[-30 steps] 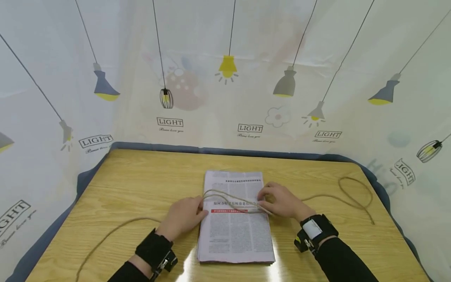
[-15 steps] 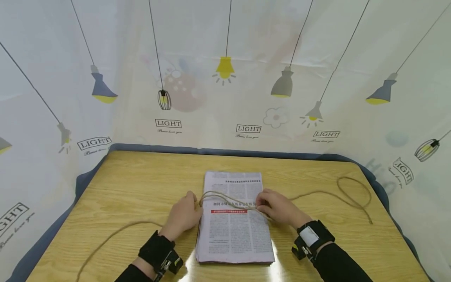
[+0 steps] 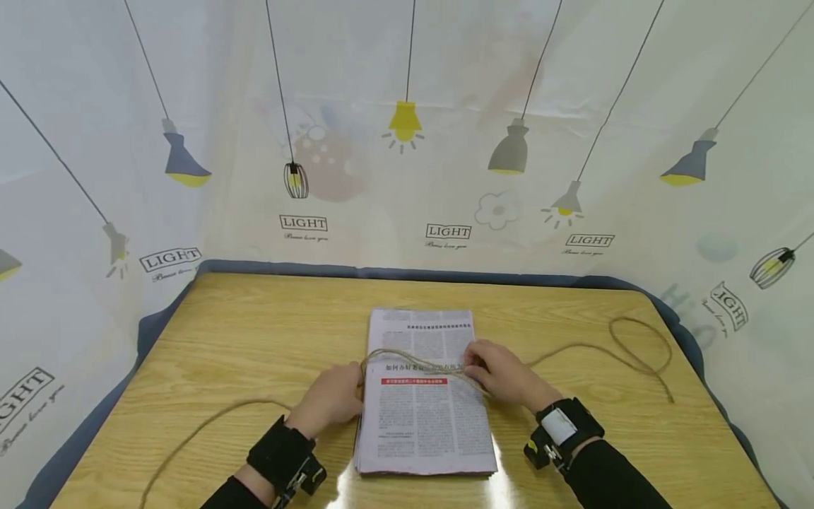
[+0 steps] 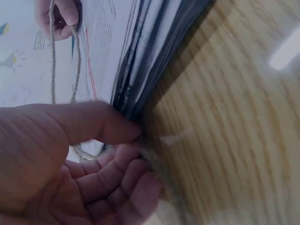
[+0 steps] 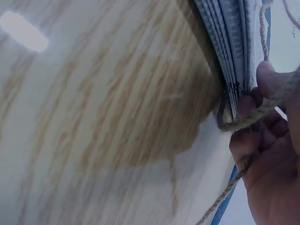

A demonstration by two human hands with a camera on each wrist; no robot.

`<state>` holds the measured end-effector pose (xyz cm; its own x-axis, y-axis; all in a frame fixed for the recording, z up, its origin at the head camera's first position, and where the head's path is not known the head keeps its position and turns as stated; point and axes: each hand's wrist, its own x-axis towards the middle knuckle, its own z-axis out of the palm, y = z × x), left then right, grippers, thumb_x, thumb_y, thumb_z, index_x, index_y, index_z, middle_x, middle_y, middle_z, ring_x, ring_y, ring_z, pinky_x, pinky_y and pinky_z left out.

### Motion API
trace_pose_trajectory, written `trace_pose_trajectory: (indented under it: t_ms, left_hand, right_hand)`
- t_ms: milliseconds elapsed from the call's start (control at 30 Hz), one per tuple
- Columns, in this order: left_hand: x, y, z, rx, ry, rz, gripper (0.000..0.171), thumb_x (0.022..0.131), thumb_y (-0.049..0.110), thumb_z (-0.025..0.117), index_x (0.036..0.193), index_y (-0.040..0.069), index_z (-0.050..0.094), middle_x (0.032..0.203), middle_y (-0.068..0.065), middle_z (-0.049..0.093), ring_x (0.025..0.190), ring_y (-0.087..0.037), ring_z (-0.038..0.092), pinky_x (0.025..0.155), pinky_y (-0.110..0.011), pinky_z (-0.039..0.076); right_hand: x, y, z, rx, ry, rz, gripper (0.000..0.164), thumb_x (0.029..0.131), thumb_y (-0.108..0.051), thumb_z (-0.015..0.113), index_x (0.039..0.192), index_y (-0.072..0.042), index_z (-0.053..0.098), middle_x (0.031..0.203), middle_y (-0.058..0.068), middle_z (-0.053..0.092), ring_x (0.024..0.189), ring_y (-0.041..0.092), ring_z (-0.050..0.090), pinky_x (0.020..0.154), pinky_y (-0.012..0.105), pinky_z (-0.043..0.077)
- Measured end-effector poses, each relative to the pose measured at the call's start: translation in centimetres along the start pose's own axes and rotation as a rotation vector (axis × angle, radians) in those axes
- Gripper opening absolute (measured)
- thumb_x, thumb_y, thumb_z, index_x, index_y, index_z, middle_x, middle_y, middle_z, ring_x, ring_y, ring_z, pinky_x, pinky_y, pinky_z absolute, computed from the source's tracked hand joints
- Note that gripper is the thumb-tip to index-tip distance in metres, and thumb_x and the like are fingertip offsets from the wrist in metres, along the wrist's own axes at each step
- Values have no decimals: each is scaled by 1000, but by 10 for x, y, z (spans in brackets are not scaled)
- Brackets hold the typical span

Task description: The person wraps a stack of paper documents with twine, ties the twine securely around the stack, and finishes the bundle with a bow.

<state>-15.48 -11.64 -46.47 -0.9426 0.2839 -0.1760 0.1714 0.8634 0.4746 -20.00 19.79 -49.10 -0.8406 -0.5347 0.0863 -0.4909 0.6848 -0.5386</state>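
Note:
A stack of folded newspapers lies on the wooden table, with a thin tan rope running doubled across its top. At the stack's left edge, my left hand pinches the rope between thumb and index finger; the left wrist view shows a strand of the rope trailing from the pinch. My right hand is at the right edge with its fingers curled on the rope. In the right wrist view, a loop of rope bends around beside the stack's side and over that hand.
One loose rope tail curves over the table's left side. The other tail makes a loop at the right. Behind the wooden table hangs a pale curtain printed with lamps.
The left hand's fingers lifted, then came down lower beside the stack's left edge. On top, the two rope strands have drawn closer together. The right hand shifted slightly and keeps its hold.

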Motion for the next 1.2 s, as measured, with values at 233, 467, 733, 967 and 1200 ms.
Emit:
trace_pose_trajectory:
  t_ms: [233, 467, 733, 967, 1200]
  left_hand:
    - [6, -4, -17, -58, 131, 52, 19, 86, 7, 58, 68, 12, 56, 68, -2, 47, 61, -16, 42, 56, -29, 34]
    - [-10, -23, -42, -257, 101, 192, 21, 97, 25, 53, 77, 22, 58, 83, 1, 56, 73, -14, 48, 68, -34, 41]
    - [-31, -86, -47, -387, -92, 122, 45, 94, 44, 57, 67, 8, 53, 57, 5, 35, 45, -8, 27, 46, -23, 28]
    - [-42, -122, -56, -168, 33, 65, 42, 92, 30, 63, 58, 14, 45, 54, 8, 32, 48, -9, 32, 55, -25, 31]
    - [-33, -118, -49, 26, 62, 51, 39, 92, 24, 62, 58, 17, 44, 54, 7, 34, 49, -10, 36, 55, -28, 32]
  right_hand:
    - [0, -4, -7, 42, 34, 122, 7, 95, -17, 60, 89, -19, 55, 75, -5, 53, 65, 10, 49, 57, 27, 43]
    - [0, 1, -16, 59, 135, 154, 6, 94, -19, 62, 88, -18, 60, 75, -2, 54, 67, 13, 48, 61, 31, 41]
    - [-8, 18, -20, 94, 168, 141, 7, 94, -17, 61, 87, -15, 60, 79, -3, 58, 72, 14, 50, 65, 31, 43]
    - [-12, 26, -20, 81, 104, 147, 9, 93, -13, 61, 85, -16, 60, 79, -3, 57, 72, 14, 50, 65, 31, 43]
    - [-13, 22, -22, 45, 115, 158, 7, 92, -12, 62, 86, -14, 61, 81, -2, 58, 70, 15, 49, 64, 31, 43]
